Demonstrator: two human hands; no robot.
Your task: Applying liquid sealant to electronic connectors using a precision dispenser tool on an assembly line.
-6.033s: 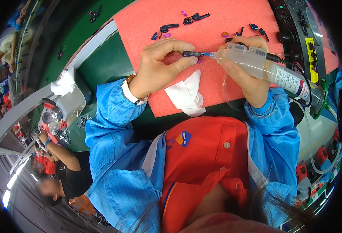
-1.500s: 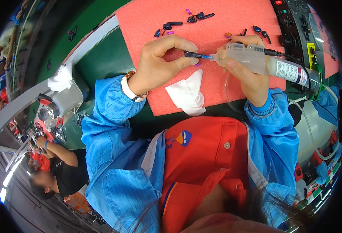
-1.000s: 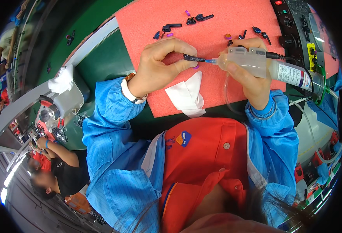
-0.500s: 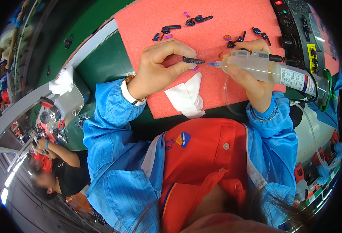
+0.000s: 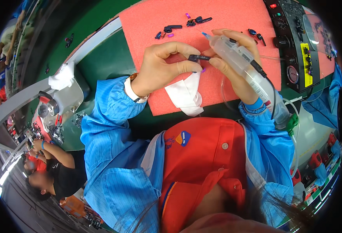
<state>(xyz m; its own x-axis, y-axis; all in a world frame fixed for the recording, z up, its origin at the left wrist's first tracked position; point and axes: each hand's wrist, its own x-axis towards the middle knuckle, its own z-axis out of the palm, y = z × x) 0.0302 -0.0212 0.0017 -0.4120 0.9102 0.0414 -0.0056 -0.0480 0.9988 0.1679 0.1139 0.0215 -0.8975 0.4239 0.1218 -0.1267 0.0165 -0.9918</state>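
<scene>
My left hand (image 5: 159, 68) pinches a small dark earbud housing (image 5: 203, 58) above a pink foam mat (image 5: 140, 25). My right hand (image 5: 241, 83) is wrapped around a translucent dispensing syringe (image 5: 231, 53) with a blue needle hub. The needle points up and to the left, away from the housing. The right fingertips also touch the housing's right end. Just below the left fingertips shows a bit of purple (image 5: 203, 70). A white folded cloth (image 5: 184, 97) lies on the mat below my hands.
More dark earbud parts (image 5: 173, 28) lie on the mat's far side, others (image 5: 256, 35) at its right. A black control box (image 5: 281, 39) with knobs and a gauge stands right. A metal container (image 5: 72, 91) holds white tissue at left. Another person (image 5: 60, 159) sits lower left.
The syringe has swung upward, its needle leaving the housing's right end. My right fingertips have come in to touch the housing, which my left hand still holds.
</scene>
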